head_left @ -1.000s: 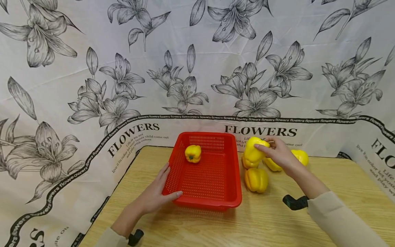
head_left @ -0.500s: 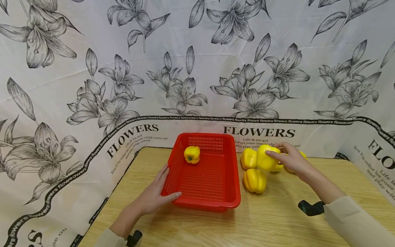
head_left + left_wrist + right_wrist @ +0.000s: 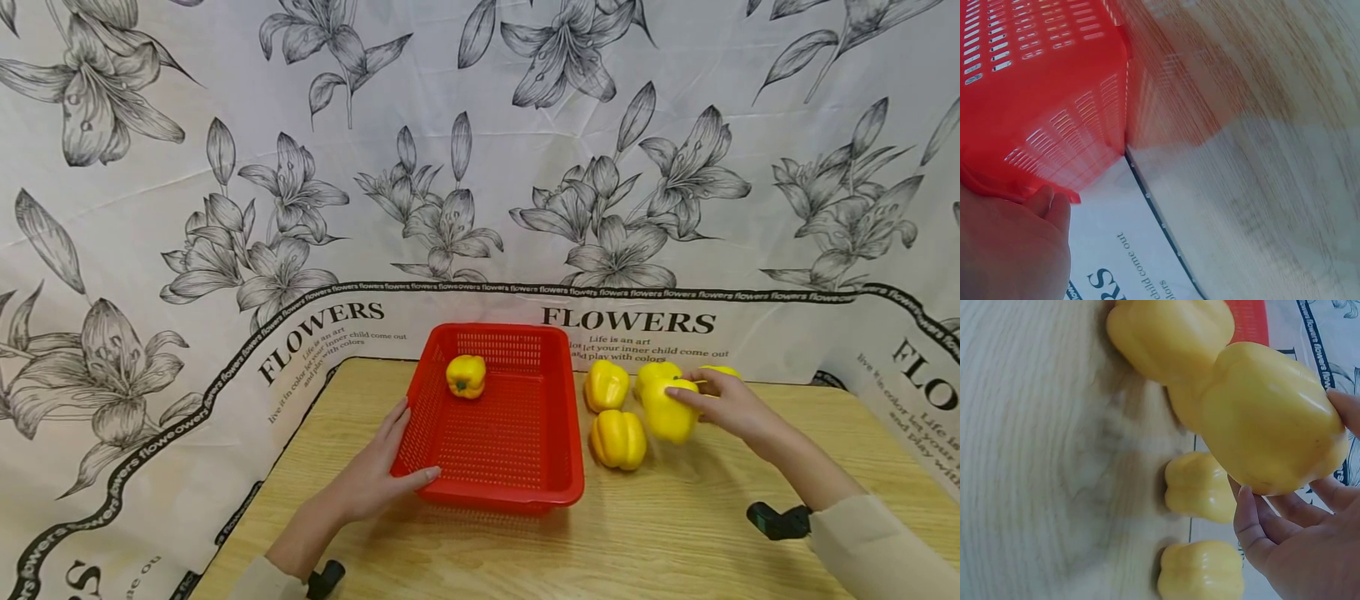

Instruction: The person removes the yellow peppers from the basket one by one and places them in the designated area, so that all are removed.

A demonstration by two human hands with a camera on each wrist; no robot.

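My left hand (image 3: 371,471) grips the left side of a red plastic basket (image 3: 502,433), thumb over the front corner of its rim; in the left wrist view its fingers (image 3: 1057,209) curl at the rim's edge. One yellow bell pepper (image 3: 466,377) lies inside, toward the back left. Right of the basket, my right hand (image 3: 738,408) holds another yellow bell pepper (image 3: 670,414) between thumb and fingertips, raised over the table in the right wrist view. Loose peppers lie around it: a front one (image 3: 618,440), one behind that (image 3: 606,386), and two farther back, partly hidden by the hand and held pepper.
The pale wood-grain table (image 3: 615,542) ends at a white cloth (image 3: 480,208) printed with flowers and lettering, which hangs behind and at the sides. A black wrist device (image 3: 778,521) shows by the right cuff, another (image 3: 326,577) by the left.
My right hand has carried its pepper rightward and toward me, away from the back-left loose pepper, uncovering it. My left hand and the basket stay where they were.
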